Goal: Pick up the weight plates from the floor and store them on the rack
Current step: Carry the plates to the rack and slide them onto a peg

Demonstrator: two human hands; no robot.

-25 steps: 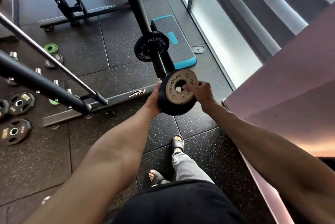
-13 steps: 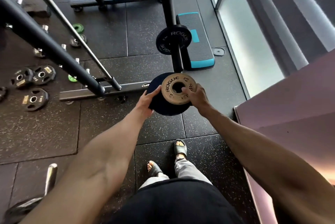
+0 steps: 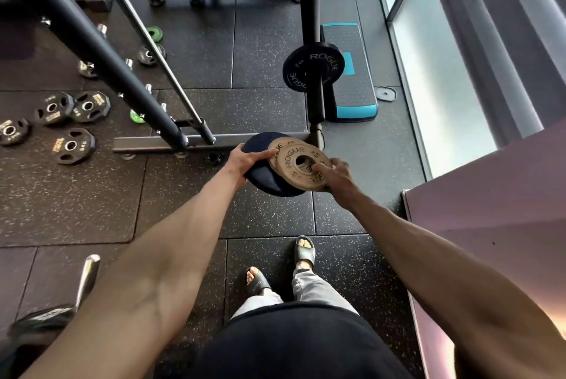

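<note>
Since a second ago the held stack has fanned apart: two tan plates (image 3: pixel 301 164) now show offset over the dark plate (image 3: pixel 263 179), where only one tan face showed before. Stack sits at centre frame, just beside the rack upright's (image 3: pixel 312 41) foot at 12 o'clock. Left hand (image 3: pixel 245 161) grips the stack's rim from 9 o'clock, thumb on top. Right hand (image 3: pixel 335 175) clamps the top tan plate from 4 o'clock, fingertip at its bore. One black Rogue plate (image 3: pixel 312 70) hangs on the upright. Loose small plates (image 3: pixel 69 145) lie on the floor (image 3: pixel 183 213) at 9 o'clock.
</note>
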